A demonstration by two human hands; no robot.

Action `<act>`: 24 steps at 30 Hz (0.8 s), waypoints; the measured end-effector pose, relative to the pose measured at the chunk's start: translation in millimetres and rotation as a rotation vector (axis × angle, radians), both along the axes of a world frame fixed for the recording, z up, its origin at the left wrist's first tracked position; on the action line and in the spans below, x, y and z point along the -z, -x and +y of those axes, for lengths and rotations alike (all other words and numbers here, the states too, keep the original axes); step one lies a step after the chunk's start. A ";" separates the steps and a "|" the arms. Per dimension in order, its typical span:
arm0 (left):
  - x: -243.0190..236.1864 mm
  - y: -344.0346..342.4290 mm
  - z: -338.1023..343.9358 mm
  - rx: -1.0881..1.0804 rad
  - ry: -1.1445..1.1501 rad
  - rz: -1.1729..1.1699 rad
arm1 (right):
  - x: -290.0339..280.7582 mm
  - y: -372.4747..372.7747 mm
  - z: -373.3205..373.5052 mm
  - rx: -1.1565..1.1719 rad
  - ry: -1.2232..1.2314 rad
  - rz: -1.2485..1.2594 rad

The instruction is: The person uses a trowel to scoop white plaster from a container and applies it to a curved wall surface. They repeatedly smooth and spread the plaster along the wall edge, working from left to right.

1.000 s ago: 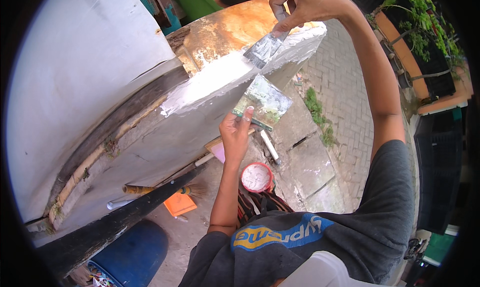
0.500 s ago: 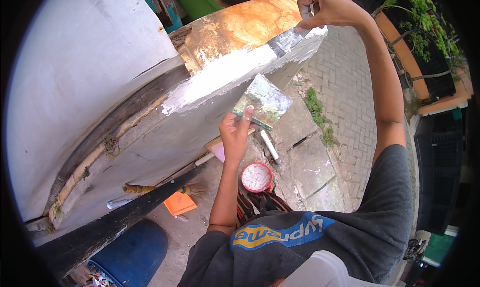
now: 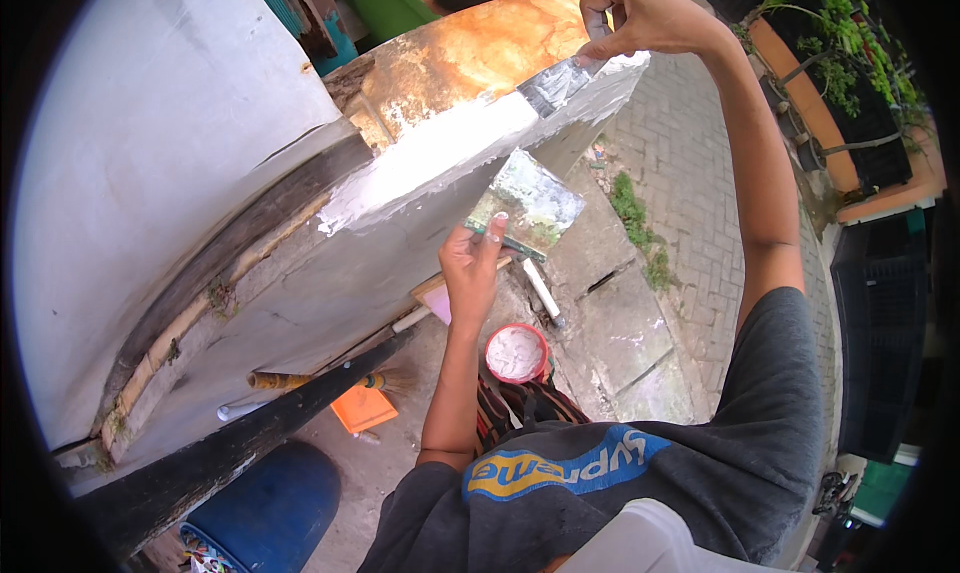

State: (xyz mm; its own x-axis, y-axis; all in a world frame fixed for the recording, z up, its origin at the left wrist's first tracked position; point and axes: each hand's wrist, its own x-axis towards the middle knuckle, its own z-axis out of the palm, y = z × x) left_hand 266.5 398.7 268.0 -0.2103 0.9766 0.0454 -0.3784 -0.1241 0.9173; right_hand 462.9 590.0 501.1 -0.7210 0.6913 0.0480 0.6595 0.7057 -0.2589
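Observation:
My right hand pinches a flat grey putty knife, its blade laid against the wall's top edge. White putty coats that edge in a rough band running left from the blade. Lower and nearer, my left hand is closed on a square, putty-smeared board with a green edge, thumb on top. The board is held in the air beside the wall face. Below it, a red bucket of white putty stands by my legs.
A black slanting pole crosses at lower left, with a blue bin and an orange dustpan near it. A white roller-like tube lies on the concrete. Brick paving and plants are on the right.
My right hand has slid the putty knife slightly left along the wall's top edge. My left hand and the board have stayed almost still.

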 end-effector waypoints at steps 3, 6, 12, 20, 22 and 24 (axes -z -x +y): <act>-3.8 -0.6 0.7 0.009 0.013 -0.016 | -8.9 -17.7 -2.2 0.137 0.032 -0.027; -2.7 4.9 -2.4 -0.001 0.020 0.018 | -11.5 -33.9 -2.2 0.290 -0.001 -0.024; 16.7 21.9 -13.4 -0.030 0.069 0.034 | 21.8 5.9 -69.4 0.036 -0.386 0.090; 43.6 24.3 -19.3 0.008 0.131 0.001 | 78.0 20.3 -125.5 0.000 -0.650 0.151; 43.3 21.0 -19.6 0.003 0.139 0.002 | 85.4 18.6 -125.3 0.017 -0.668 0.171; 41.1 15.7 -19.6 -0.007 0.142 -0.003 | 90.5 15.5 -124.5 0.014 -0.684 0.201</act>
State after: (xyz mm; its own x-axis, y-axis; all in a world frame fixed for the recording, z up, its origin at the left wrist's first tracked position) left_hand 250.8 379.1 227.0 -0.2170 0.9717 -0.0935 -0.3807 0.0040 0.9247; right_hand 447.4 465.5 410.6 -0.6439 0.4680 0.6053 0.6558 0.7451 0.1214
